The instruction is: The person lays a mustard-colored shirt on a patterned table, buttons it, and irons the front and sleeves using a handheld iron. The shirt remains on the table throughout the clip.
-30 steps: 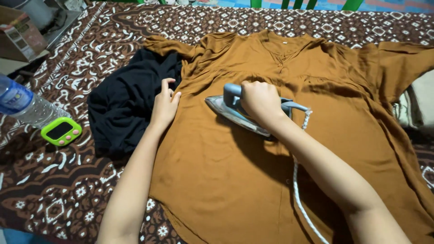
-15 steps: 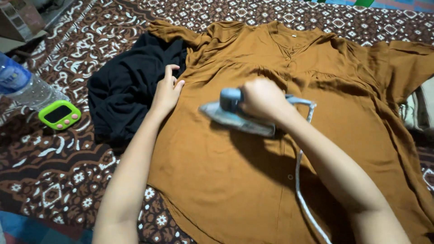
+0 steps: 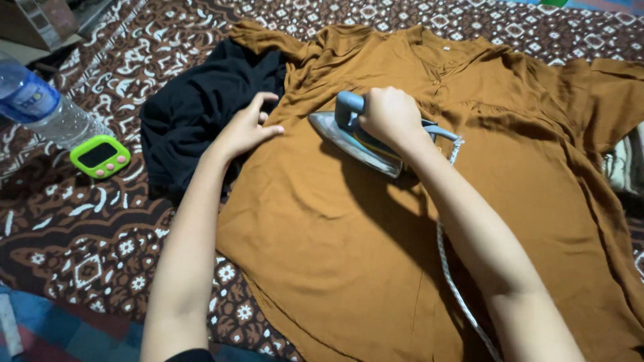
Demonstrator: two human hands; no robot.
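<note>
A mustard-brown shirt (image 3: 349, 228) lies spread flat on a brown patterned cloth (image 3: 87, 234). My right hand (image 3: 389, 115) grips the handle of a grey-blue clothes iron (image 3: 352, 141), whose soleplate rests on the shirt's chest and points left. My left hand (image 3: 245, 127) presses flat, fingers spread, on the shirt's left edge where it meets a crumpled black garment (image 3: 194, 110). The iron's white cord (image 3: 456, 281) trails down beside my right forearm.
A clear plastic water bottle with a blue label (image 3: 37, 104) lies at the far left. A small green timer (image 3: 99, 155) sits just below it. A cardboard box (image 3: 40, 20) stands in the top left corner. Pale folded fabric (image 3: 627, 167) shows at the right edge.
The iron has slid left and upward across the shirt's chest with my right hand on it. My left hand stays pressed on the shirt's left edge.
</note>
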